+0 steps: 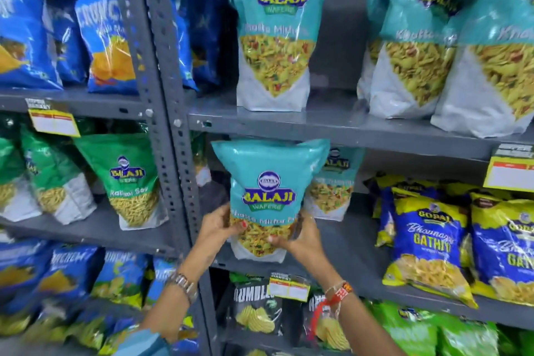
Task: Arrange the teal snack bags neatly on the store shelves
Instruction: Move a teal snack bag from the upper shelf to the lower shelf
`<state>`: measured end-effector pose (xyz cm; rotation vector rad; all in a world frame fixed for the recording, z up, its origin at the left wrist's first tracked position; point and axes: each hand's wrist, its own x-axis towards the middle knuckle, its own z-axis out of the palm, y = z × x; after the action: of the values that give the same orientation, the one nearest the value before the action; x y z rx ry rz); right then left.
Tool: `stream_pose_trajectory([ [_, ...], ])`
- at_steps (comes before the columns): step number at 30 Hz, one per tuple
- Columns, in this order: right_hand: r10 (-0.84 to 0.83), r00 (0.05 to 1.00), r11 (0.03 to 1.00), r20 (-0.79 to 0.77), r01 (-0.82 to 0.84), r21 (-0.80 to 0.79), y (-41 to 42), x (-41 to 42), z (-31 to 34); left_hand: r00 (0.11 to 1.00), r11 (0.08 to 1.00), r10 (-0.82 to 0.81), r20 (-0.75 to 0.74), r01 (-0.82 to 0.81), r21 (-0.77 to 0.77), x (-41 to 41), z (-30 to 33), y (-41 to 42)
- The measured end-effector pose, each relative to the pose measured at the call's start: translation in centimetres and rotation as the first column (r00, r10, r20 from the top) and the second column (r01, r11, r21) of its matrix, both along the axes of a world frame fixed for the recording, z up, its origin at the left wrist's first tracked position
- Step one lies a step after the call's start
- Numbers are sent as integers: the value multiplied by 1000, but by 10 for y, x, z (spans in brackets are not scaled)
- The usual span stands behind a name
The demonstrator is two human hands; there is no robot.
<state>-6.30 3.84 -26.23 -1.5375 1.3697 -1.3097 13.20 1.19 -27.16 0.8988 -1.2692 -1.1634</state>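
Note:
I hold a teal snack bag (267, 182) upright in front of the middle shelf (346, 263), its base near the shelf's front edge. My left hand (218, 228) grips its lower left side and my right hand (299, 238) grips its lower right side. Behind it on the same shelf stands another teal bag (332, 185), partly hidden. On the upper shelf (332, 127) one teal bag (277, 32) stands alone at the left, and several more teal bags (419, 37) stand crowded together at the right.
Yellow-and-blue Gathiya bags (427, 243) fill the right of the middle shelf. Green bags (130, 182) and blue chip bags (107, 35) sit in the left bay beyond the grey upright post (170, 130). Black chip bags (255, 303) lie below. Price tags (289, 287) hang on shelf edges.

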Motion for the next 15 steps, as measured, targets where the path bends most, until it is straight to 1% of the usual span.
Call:
stream_pose_trajectory([
  [2, 10, 1000, 1000, 17, -11, 26, -12, 7, -17, 997, 998, 47, 61, -50, 46, 1, -21, -15],
  [3, 7, 1000, 1000, 22, -7, 30, -19, 11, -23, 995, 995, 69, 66, -73, 65, 0, -28, -22],
  [4, -14, 1000, 999, 9, 13, 31, -25, 14, -28, 993, 991, 99, 66, -104, 84, -1, -33, -29],
  [6, -40, 999, 999, 35, 40, 2, -38, 22, -37, 988, 981, 148, 43, -152, 119, -3, -40, -41],
  [9, -50, 996, 999, 67, 51, -3, -62, 33, -59, 983, 971, 179, 31, -182, 157, -2, -45, -59],
  [15, -17, 1000, 993, 6, 16, 120, -85, 34, -64, 980, 951, 193, 39, -197, 237, 1, -43, -69],
])
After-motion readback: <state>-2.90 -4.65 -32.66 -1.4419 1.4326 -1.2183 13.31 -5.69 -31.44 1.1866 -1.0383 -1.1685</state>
